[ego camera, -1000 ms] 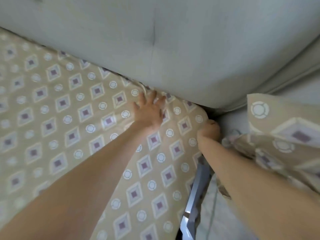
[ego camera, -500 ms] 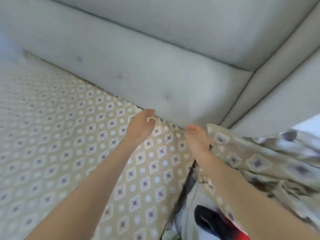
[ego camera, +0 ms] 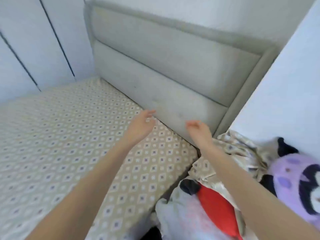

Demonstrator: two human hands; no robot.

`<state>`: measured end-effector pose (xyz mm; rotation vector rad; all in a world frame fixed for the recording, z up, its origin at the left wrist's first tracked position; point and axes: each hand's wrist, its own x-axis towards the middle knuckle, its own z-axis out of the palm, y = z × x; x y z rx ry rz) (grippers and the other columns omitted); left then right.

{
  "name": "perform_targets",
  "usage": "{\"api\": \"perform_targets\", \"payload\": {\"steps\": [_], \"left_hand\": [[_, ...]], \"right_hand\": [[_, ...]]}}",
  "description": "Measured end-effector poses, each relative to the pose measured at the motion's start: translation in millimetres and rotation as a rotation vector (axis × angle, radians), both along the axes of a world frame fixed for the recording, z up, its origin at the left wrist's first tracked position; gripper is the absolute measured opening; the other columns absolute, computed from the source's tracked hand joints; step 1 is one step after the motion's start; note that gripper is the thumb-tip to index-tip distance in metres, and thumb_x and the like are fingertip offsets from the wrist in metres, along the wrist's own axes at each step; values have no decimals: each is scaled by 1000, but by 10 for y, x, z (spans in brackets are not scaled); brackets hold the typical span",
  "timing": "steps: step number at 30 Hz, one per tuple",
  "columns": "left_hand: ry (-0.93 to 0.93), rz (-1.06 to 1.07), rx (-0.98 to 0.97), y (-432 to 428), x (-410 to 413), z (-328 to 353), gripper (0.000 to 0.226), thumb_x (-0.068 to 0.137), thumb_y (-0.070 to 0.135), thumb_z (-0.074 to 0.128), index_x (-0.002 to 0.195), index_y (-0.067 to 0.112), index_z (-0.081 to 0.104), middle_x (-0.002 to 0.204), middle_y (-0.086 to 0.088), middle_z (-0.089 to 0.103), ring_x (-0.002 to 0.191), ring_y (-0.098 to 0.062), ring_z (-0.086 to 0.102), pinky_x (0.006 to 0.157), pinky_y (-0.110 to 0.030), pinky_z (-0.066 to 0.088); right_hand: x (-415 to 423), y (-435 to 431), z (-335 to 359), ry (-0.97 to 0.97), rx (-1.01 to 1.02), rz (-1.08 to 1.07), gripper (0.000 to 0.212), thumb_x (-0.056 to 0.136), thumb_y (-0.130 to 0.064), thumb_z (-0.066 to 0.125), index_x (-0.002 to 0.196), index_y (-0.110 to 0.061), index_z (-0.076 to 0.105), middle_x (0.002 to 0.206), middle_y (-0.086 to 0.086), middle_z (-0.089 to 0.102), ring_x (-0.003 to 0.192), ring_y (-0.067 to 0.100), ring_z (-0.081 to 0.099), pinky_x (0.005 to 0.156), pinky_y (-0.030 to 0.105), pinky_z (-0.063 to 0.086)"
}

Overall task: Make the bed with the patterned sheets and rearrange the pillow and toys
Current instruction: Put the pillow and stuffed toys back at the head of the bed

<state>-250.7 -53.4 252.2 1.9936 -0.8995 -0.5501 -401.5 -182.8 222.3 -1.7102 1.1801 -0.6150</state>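
A beige sheet with a diamond and circle pattern (ego camera: 60, 144) lies flat over the mattress, up to the grey padded headboard (ego camera: 164, 66). My left hand (ego camera: 141, 126) hovers above the sheet near the headboard, fingers relaxed, holding nothing. My right hand (ego camera: 199, 131) floats beside it over the mattress corner, fingers loosely curled and empty. To the right of the bed lies a crumpled patterned cloth (ego camera: 233, 153). A purple plush toy (ego camera: 297, 184) and a red plush piece (ego camera: 218, 208) lie there on a white bundle (ego camera: 181, 219).
White wardrobe doors (ego camera: 34, 49) stand beyond the bed at the left. A white wall (ego camera: 285, 84) rises on the right, close to the headboard's end. The pile of cloth and toys fills the gap at the bed's right side.
Both hands have lifted off the sheet's edge at the headboard and now hang free. The view has pulled back and up, showing the whole headboard and the toys.
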Motion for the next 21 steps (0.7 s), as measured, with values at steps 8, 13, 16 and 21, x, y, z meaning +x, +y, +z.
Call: {"api": "perform_targets", "payload": {"steps": [8, 13, 16, 21], "left_hand": [[62, 121, -41, 1011, -425, 665, 39, 95, 21, 47, 133, 29, 49, 132, 5, 53, 98, -8, 53, 69, -17, 39], [99, 95, -52, 1287, -624, 855, 42, 93, 15, 47, 134, 24, 49, 130, 3, 54, 100, -11, 55, 75, -24, 43], [90, 51, -54, 1331, -788, 892, 40, 94, 15, 46, 132, 24, 50, 124, 7, 54, 89, -3, 56, 69, -21, 44], [109, -80, -52, 1369, -1165, 938, 39, 94, 16, 47, 132, 26, 49, 119, 9, 52, 87, -1, 54, 63, -17, 42]], "right_hand": [[-289, 752, 666, -54, 27, 148, 22, 93, -18, 52, 113, -19, 61, 101, -6, 59, 86, 11, 53, 66, 17, 41], [-553, 1076, 881, -34, -7, 204, 27, 93, -14, 49, 118, -17, 60, 110, -6, 58, 93, 10, 52, 75, 18, 39], [-783, 1197, 950, 2, -57, 151, 28, 93, -13, 49, 118, -16, 61, 106, -9, 57, 96, 7, 51, 78, 17, 35], [-1316, 1417, 1097, -22, -88, 72, 30, 91, -5, 49, 117, -7, 61, 109, 1, 58, 93, 10, 53, 90, 27, 41]]}}
